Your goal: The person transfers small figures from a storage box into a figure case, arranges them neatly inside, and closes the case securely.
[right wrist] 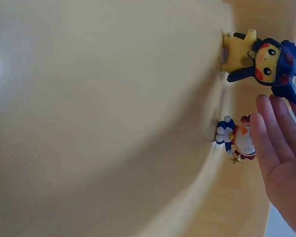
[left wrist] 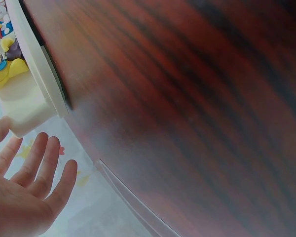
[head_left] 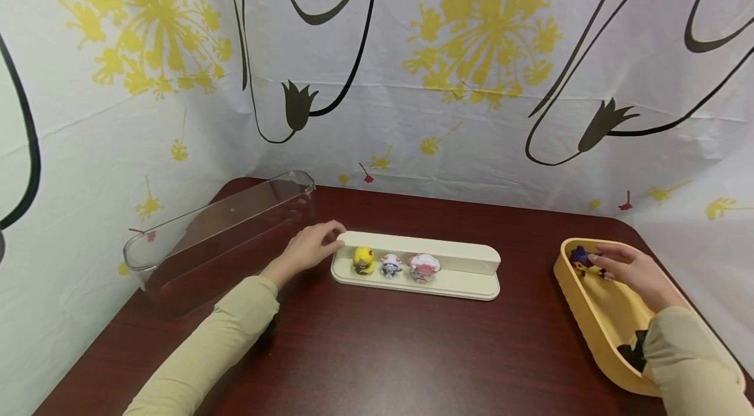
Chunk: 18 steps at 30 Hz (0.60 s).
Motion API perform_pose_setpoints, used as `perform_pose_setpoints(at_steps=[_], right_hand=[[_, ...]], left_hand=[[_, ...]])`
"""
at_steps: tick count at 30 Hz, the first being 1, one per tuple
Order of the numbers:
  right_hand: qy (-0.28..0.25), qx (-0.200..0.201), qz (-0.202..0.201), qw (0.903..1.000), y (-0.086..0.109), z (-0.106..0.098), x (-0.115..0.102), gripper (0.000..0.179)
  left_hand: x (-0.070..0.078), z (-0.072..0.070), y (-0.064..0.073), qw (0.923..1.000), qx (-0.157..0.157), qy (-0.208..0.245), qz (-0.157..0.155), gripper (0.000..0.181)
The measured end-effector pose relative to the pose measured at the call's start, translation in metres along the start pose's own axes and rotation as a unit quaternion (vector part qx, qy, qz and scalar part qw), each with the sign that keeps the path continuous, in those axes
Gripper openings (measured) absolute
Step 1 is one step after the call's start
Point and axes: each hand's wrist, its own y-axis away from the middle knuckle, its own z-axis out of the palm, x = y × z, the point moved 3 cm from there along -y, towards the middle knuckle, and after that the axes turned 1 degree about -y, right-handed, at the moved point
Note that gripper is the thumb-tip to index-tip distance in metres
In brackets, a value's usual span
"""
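Note:
My left hand [head_left: 311, 246] is at the left end of a cream display stand [head_left: 471, 280], fingertips right at its corner. In the left wrist view the fingers of this hand [left wrist: 24, 192] are loosely spread. On the stand's lower step sit a yellow figurine [head_left: 363, 260], a small white-and-blue figurine [head_left: 391, 265] and a pink-and-white figurine [head_left: 424, 267]. My right hand [head_left: 633, 272] pinches the hat of a yellow figurine with a dark blue hat [right wrist: 266, 61] at the far end of a yellow tray [head_left: 612, 298]. Beside it is a red-and-blue figurine [right wrist: 232, 136], partly hidden by my fingers.
A clear plastic cover [head_left: 230, 233] lies at the back left of the dark red table [head_left: 412, 350]. Something black [head_left: 633, 352] is in the near part of the tray, partly behind my right sleeve. A patterned white curtain [head_left: 377, 76] hangs behind the table.

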Motion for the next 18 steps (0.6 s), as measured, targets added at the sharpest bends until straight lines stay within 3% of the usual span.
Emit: perform_pose_setpoints(at_steps=[4, 7, 12, 15, 18], right_hand=[[-0.025, -0.004, -0.006, 0.9997, -0.003, 0.004, 0.004, 0.027], [-0.006, -0.008, -0.003, 0.9999, 0.003, 0.013, -0.011, 0.023], [0.06, -0.008, 0.013, 0.9981, 0.012, 0.026, -0.036, 0.044], [0.073, -0.014, 0.022, 0.997, 0.013, 0.028, -0.036, 0.054], [0.04, -0.019, 0.023, 0.9988, 0.008, 0.025, -0.027, 0.043]], left_hand=[[0.0, 0.0, 0.0, 1.0, 0.0, 0.0, 0.0, 0.024], [0.0, 0.0, 0.0, 1.0, 0.001, -0.001, -0.001, 0.024], [0.0, 0.001, -0.001, 1.0, 0.001, -0.004, -0.005, 0.024], [0.0, 0.001, -0.002, 1.0, 0.001, -0.003, -0.008, 0.023], [-0.001, 0.001, -0.002, 1.0, 0.001, -0.004, -0.009, 0.023]])
